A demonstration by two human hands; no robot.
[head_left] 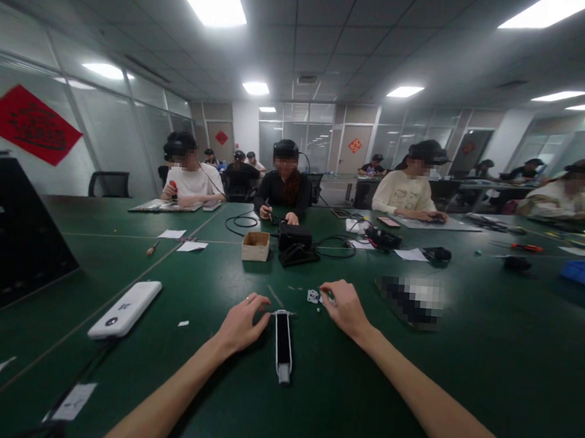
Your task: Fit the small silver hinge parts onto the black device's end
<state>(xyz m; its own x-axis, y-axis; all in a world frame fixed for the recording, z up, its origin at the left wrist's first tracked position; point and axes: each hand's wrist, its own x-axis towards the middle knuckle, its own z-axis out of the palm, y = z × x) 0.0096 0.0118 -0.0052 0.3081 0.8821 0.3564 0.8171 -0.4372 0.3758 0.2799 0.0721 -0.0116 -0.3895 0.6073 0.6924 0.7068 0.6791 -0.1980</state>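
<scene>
A slim white-framed device with a black face [283, 338] lies lengthwise in front of me, its pale narrow end toward me. My left hand [244, 322] rests just left of its far end, thumb and fingers apart with nothing visible in them. Farther right, my right hand [345, 308] is over the table with thumb and fingertips pinched together; whatever they hold is too small to make out. Right by those fingertips sits a small white piece with dark holes [312, 296], with tiny bits around it. A thin strip [274, 294] lies beyond the device.
Ahead stand an open cardboard box [255, 247] and a black box-shaped unit [295, 238] with cables. To the left are a white power bank-like block [126, 309] and a dark panel [15, 233]. A partly blurred flat item [409, 304] lies right. Several people sit across the green table [200, 386].
</scene>
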